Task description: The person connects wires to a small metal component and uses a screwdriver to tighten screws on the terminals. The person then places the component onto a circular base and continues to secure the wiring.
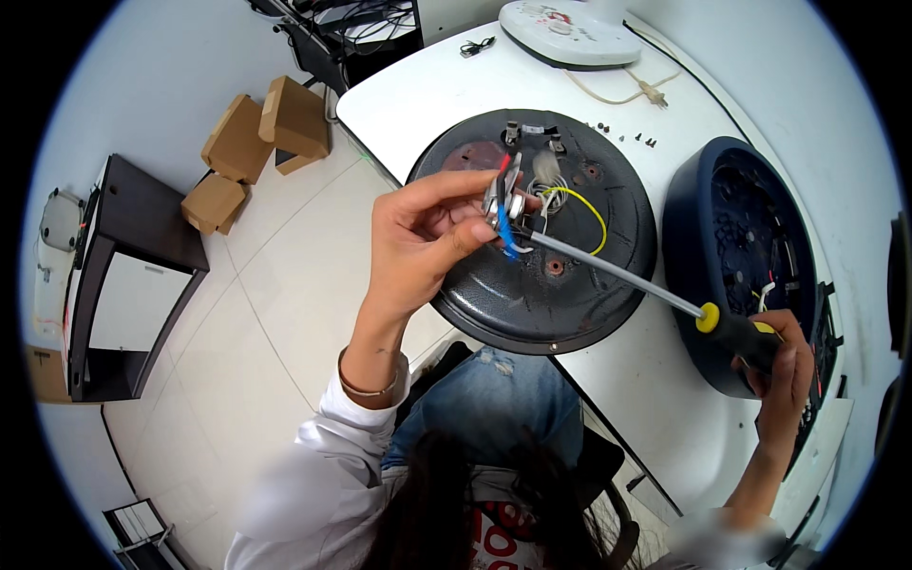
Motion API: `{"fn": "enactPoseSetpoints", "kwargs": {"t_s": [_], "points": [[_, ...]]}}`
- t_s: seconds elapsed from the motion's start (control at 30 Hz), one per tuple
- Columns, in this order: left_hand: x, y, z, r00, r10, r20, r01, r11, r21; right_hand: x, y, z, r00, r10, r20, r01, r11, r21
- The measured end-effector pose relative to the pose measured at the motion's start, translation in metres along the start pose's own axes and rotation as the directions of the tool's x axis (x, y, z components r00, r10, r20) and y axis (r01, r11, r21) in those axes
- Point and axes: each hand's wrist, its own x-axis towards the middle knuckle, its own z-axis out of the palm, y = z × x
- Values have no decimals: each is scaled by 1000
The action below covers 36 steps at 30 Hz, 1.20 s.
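My left hand pinches a small metal electrical part with red, black and blue wires on it; its exact kind is hard to make out. In my right hand is a screwdriver with a long grey shaft and a black and yellow handle. Its tip reaches the held part near my left thumb; whether it sits in a screw is hidden. Below both lies a round black metal base, tilted over the table edge toward my lap. A yellow wire loops across it beside a coiled pale wire.
A dark blue round housing with wires inside stands to the right on the white table. Several small screws lie beyond the base. At the back are a white lid-like appliance part and a plugged cord. Cardboard boxes sit on the floor.
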Motion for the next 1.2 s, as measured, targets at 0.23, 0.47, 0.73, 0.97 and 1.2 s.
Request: {"fn": "enactPoseSetpoints", "kwargs": {"t_s": [0.23, 0.47, 0.73, 0.97, 1.2], "points": [[1, 0, -4, 1000, -3, 1, 3, 999, 49, 1, -1, 12, 990, -137, -38, 134, 989, -65], [0, 0, -2, 999, -33, 10, 33, 999, 12, -1, -2, 6, 995, -5, -102, 0, 999, -51], [0, 1, -2, 997, -73, 25, 71, 996, 58, -4, -4, 14, 981, 96, -166, -108, 992, -65], [-2, 3, 5, 997, -77, 27, 75, 995, 71, -2, -3, 5, 972, 224, -70, -219, 973, 69], [-2, 3, 8, 1000, 14, 0, -14, 994, 108, -3, -1, -5, 947, 306, 102, -320, 929, 184]]}}
